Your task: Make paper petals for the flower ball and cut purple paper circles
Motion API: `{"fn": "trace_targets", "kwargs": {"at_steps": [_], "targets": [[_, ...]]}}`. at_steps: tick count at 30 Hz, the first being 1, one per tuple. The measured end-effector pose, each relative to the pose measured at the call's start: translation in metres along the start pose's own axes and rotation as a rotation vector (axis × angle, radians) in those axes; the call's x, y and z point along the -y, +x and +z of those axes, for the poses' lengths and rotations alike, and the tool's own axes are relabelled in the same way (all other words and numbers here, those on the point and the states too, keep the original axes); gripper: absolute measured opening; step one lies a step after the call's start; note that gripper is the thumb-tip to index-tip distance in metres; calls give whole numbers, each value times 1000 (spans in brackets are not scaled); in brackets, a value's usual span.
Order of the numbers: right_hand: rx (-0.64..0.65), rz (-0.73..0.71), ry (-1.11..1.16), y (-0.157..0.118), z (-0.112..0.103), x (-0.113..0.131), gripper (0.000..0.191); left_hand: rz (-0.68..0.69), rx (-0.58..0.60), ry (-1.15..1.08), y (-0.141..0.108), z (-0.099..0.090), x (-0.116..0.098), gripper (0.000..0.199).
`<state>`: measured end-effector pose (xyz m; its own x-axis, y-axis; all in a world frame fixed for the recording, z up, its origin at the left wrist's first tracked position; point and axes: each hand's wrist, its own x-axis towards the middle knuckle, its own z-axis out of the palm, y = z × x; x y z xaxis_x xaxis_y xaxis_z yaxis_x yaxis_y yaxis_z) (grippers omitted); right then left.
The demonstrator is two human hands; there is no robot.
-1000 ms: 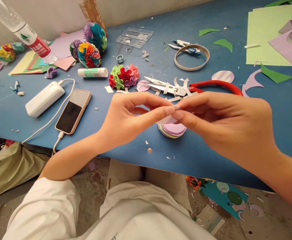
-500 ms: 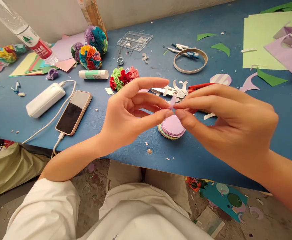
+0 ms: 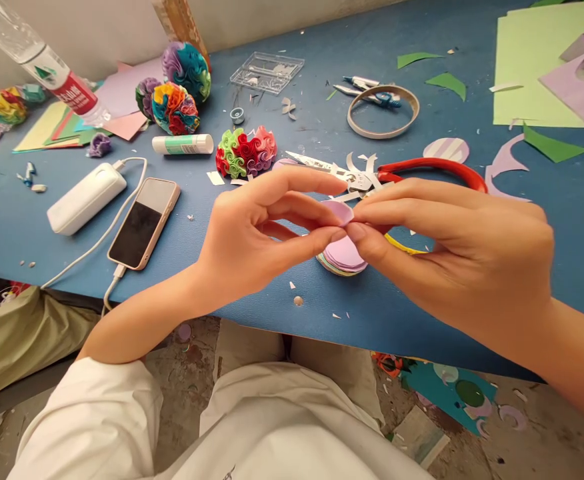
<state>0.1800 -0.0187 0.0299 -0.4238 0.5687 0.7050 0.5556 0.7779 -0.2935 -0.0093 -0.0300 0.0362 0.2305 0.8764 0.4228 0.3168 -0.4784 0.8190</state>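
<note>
Between my two hands is a small curved piece of light purple paper [image 3: 341, 212]. My left hand [image 3: 272, 230] pinches its left side between thumb and fingers. The thumb and fingertips of my right hand [image 3: 452, 253] close on its right end, and the fingertips of both hands almost meet. Just below lies a stack of round paper pieces [image 3: 345, 257], purple on top, partly hidden by my hands. Behind my fingers rest scissors [image 3: 437, 165] with red and yellow handles, their blades pointing left among white paper scraps.
Rolled-paper flower balls [image 3: 176, 107] and a red-green paper cluster [image 3: 246, 152] stand behind. A glue stick [image 3: 183, 145], phone [image 3: 145, 223], power bank [image 3: 87, 199] and bottle [image 3: 67, 83] are left. A tape ring [image 3: 383, 133], compass [image 3: 367, 90] and green sheets [image 3: 532, 73] lie at the back right.
The purple paper has turned from standing narrow and upright to showing a wider, curved face. My right hand has shifted slightly down, and more of the scissors shows.
</note>
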Motion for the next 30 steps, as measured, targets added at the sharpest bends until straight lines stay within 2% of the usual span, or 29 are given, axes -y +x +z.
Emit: {"fn": "trace_targets", "kwargs": {"at_steps": [10, 23, 30], "targets": [[49, 10, 27, 0, -2, 0, 12, -154, 83, -99, 5, -3, -1, 26], [84, 49, 64, 2, -3, 1, 13, -68, 17, -73, 2, -1, -3, 25], [71, 62, 35, 1, -4, 3, 13, -138, 59, -109, 3, -2, -2, 23]]}}
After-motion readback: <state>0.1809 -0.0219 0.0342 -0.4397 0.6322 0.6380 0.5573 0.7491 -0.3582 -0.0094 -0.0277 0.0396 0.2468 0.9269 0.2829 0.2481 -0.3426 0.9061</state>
